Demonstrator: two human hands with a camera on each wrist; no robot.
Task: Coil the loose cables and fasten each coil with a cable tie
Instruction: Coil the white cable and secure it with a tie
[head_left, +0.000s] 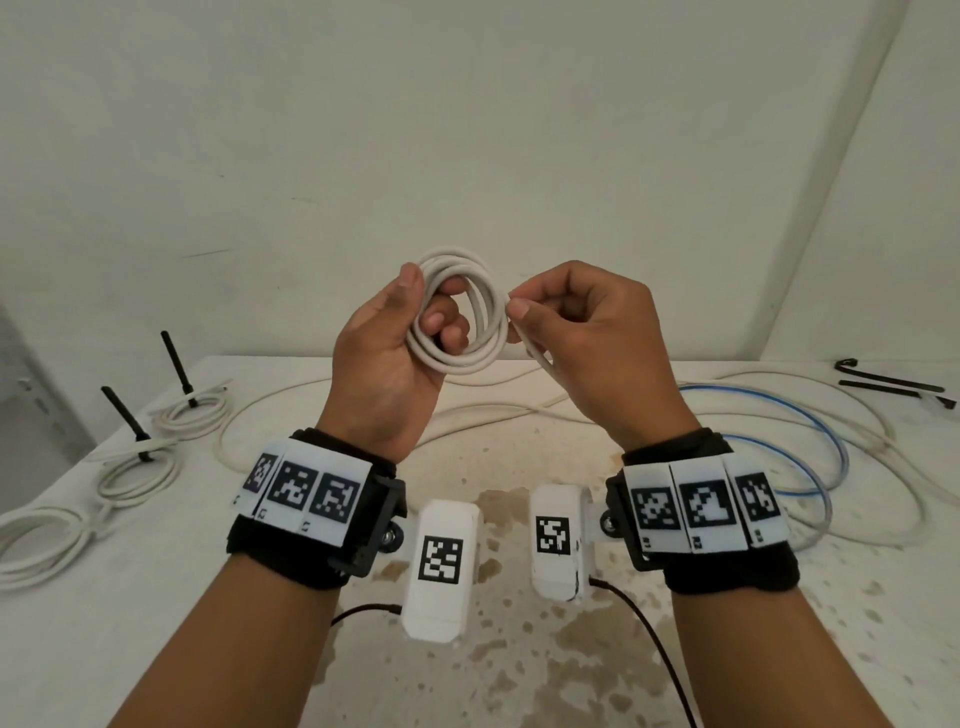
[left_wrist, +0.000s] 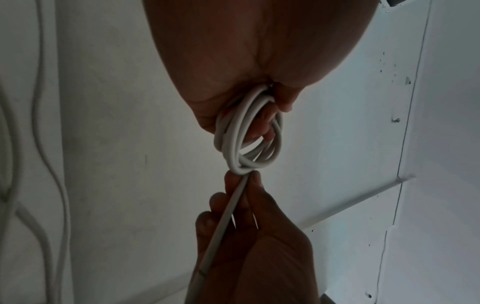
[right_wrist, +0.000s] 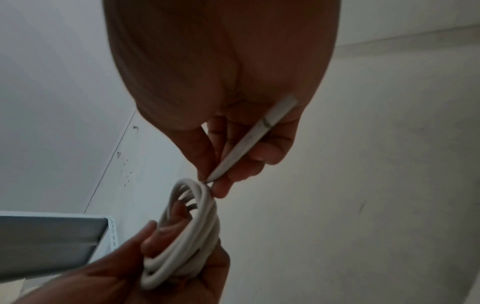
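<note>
A white cable wound into a small coil of several loops is held up above the table. My left hand grips the coil's left side, thumb over the top and fingers through the middle. My right hand pinches the cable's free end right beside the coil's right edge, and the short tail runs down under its palm. In the left wrist view the coil hangs from my left hand, with the right hand's fingertips just below. In the right wrist view the tail lies across the right hand's fingers, above the coil.
Two tied coils with upright black ties lie at the left, and another coil sits near the table's left edge. Loose white cables and a blue cable sprawl across the stained table. Spare black ties lie far right.
</note>
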